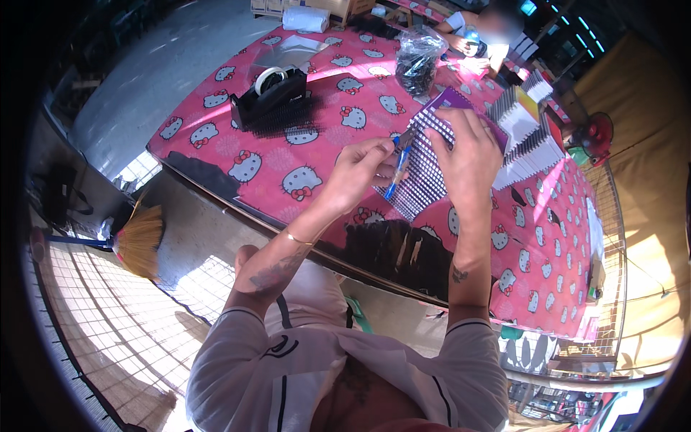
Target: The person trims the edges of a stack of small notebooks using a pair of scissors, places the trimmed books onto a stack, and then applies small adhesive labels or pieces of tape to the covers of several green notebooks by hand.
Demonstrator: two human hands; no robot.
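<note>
Pliers with blue handles (pixel 392 189) are in my left hand (pixel 366 167), the thumb and fingers closed around them. Their dark jaws point up to the wire-bound edge of a purple-covered notebook (pixel 452 99). On that notebook lies my right hand (pixel 471 153), its bent fingers and thumb apart, close to the jaws. Beneath it, rows of white-and-dark wire binding (pixel 416 176) run down the side of a notebook stack. Whether the jaws grip a wire end is too small to tell.
A black tape dispenser (pixel 270 97) stands on the pink patterned tablecloth (pixel 245 167). Beyond the notebooks sits a clear plastic bag with dark contents (pixel 419 63). More bound notebooks (pixel 529 151) are piled at right. Across the table, another person (pixel 461 29) holds something. A broom (pixel 140 241) leans at left.
</note>
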